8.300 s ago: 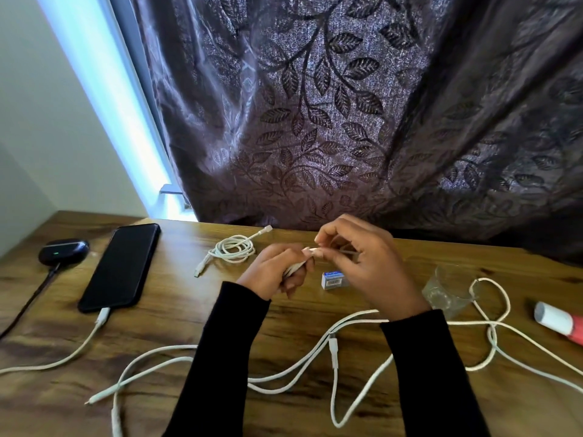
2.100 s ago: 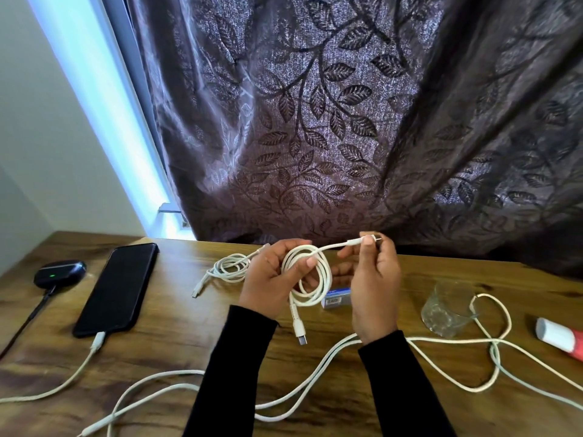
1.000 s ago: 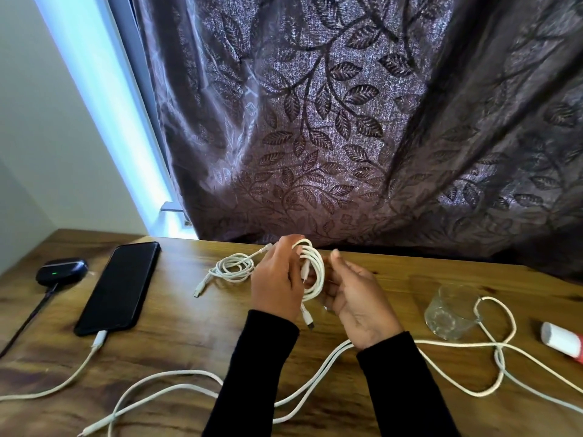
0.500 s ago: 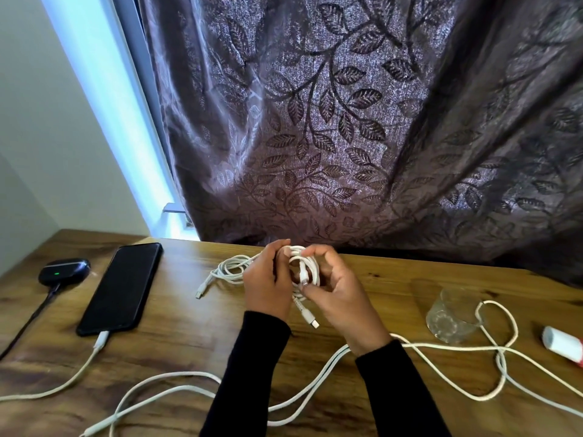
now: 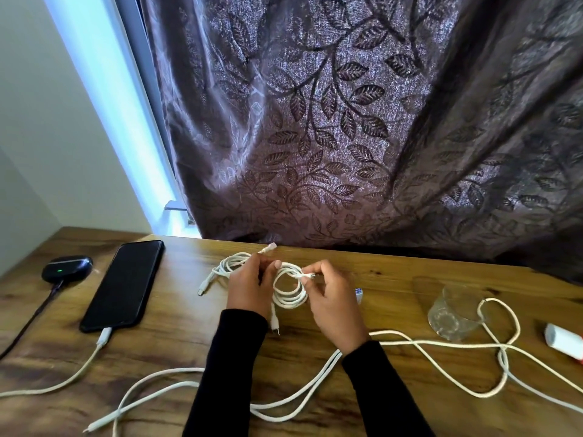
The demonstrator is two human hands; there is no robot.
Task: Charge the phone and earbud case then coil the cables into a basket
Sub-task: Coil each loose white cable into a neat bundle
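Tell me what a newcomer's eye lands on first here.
At the centre, the left hand and right hand hold a small coiled white cable above the wooden table. At the far left a black phone lies plugged in beside a black earbud case showing a green light. Long loose white cables sprawl across the front.

White cable (image 5: 288,290) is wound into a small round coil, upright between my grips, one plug dangling below. Another coiled cable (image 5: 227,266) lies flat on the desk just behind. Black phone (image 5: 124,285) lies face up, white lead plugged in. Earbud case (image 5: 67,268) sits far left, green light on, dark lead attached. Loose white cables (image 5: 419,343) sprawl across the near desk.
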